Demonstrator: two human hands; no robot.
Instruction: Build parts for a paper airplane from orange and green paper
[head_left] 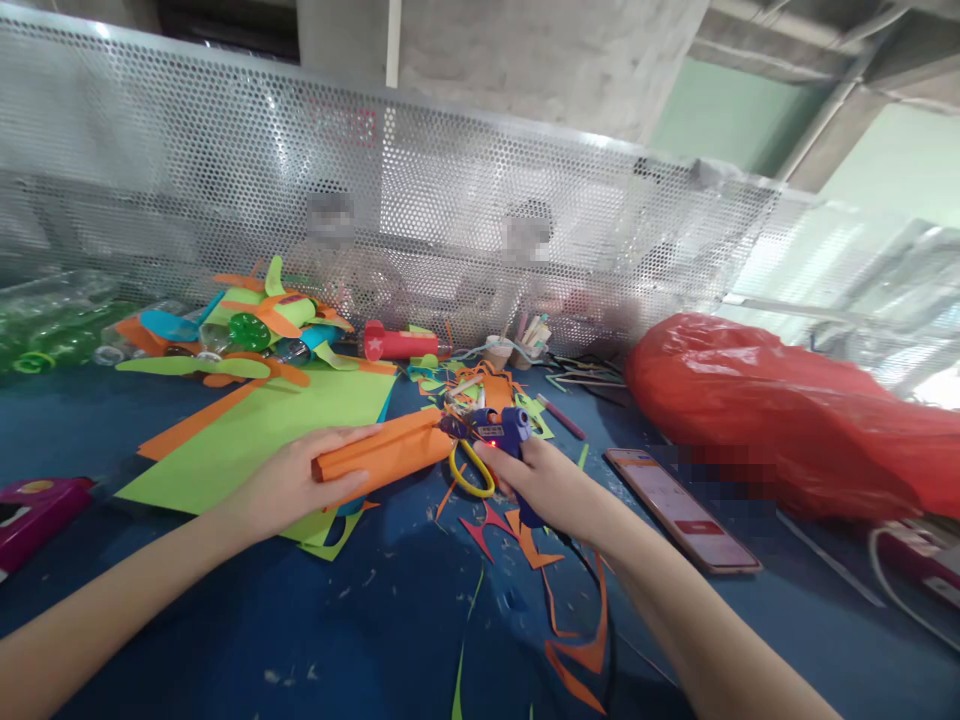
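My left hand [300,475] is closed around one end of a rolled orange paper tube [386,455], its far end pointing right. In my right hand [547,480] is a blue hot glue gun [504,428] with a small red light showing. The gun's nozzle meets the tube's right end; whether glue is coming out cannot be made out. Just below the nozzle lies a yellow scissors handle [472,475], partly hidden. Orange, pink and green paper scraps [529,540] lie under my right hand. Green and orange paper sheets [262,430] lie behind my left hand.
A phone [682,510] and a large red plastic bag [757,410] are on the right. A magenta tool [41,515] lies far left. Plastic bottles [67,330], paper propellers [281,310] and a red tube [401,344] stand along the perforated metal screen [225,150].
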